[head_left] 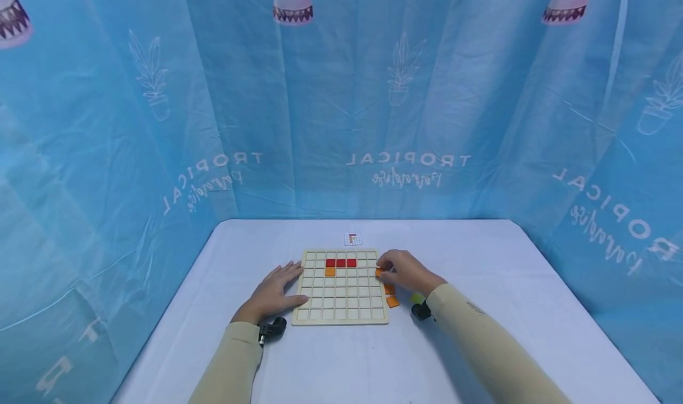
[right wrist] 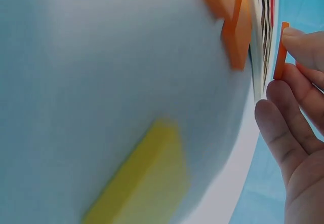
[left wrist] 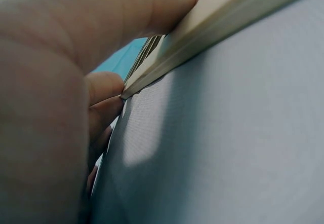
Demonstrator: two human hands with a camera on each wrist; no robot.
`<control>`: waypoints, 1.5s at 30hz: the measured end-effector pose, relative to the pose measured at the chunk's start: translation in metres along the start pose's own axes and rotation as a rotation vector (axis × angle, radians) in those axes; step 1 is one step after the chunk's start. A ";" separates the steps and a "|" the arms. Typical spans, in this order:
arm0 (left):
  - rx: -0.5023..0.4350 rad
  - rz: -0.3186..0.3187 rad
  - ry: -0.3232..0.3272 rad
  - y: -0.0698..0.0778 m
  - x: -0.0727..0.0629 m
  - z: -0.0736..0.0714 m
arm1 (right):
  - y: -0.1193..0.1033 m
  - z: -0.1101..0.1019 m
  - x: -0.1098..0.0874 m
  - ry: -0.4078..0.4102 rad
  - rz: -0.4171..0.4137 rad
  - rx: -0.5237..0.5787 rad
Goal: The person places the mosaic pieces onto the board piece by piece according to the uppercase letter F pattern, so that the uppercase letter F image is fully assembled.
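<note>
A pale wooden grid board (head_left: 341,303) lies on the table, with red tiles (head_left: 341,263) in a row near its far side and an orange tile (head_left: 329,272) just under the leftmost red one. My left hand (head_left: 273,292) rests along the board's left edge, fingers spread; in the left wrist view its thumb (left wrist: 167,6) lies on the rim. At the board's right edge my right hand (head_left: 408,272) pinches another orange tile (right wrist: 281,51) between thumb and fingertips, held on edge above the table.
Several loose orange tiles (head_left: 392,301) lie by the board's right side. A yellow-green tile (head_left: 417,298) sits near the right wrist, partly hidden. Beyond the board is a small pattern card (head_left: 353,239). Blue curtains (head_left: 341,95) surround the white table (head_left: 341,368).
</note>
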State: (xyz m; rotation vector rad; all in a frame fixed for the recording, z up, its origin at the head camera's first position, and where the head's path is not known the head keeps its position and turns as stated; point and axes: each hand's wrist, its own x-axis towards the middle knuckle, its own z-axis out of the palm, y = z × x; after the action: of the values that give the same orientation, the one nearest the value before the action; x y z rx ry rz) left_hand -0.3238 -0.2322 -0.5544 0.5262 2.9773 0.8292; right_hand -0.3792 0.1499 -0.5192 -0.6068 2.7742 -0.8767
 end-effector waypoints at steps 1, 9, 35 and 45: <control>0.001 0.001 -0.002 0.000 0.000 0.000 | -0.002 0.001 0.002 0.000 -0.017 -0.003; 0.015 -0.005 -0.001 0.000 0.001 0.000 | -0.018 0.011 0.012 -0.008 -0.094 -0.021; 0.011 0.010 -0.010 -0.005 0.002 0.001 | -0.071 0.041 0.037 -0.036 -0.196 -0.033; 0.018 0.000 -0.017 -0.003 0.002 -0.001 | -0.089 0.057 0.043 -0.039 -0.253 -0.098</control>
State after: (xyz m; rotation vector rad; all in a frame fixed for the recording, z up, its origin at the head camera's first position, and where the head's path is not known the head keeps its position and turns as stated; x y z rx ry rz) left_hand -0.3265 -0.2346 -0.5554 0.5305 2.9720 0.7953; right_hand -0.3728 0.0364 -0.5151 -0.9982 2.7584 -0.7667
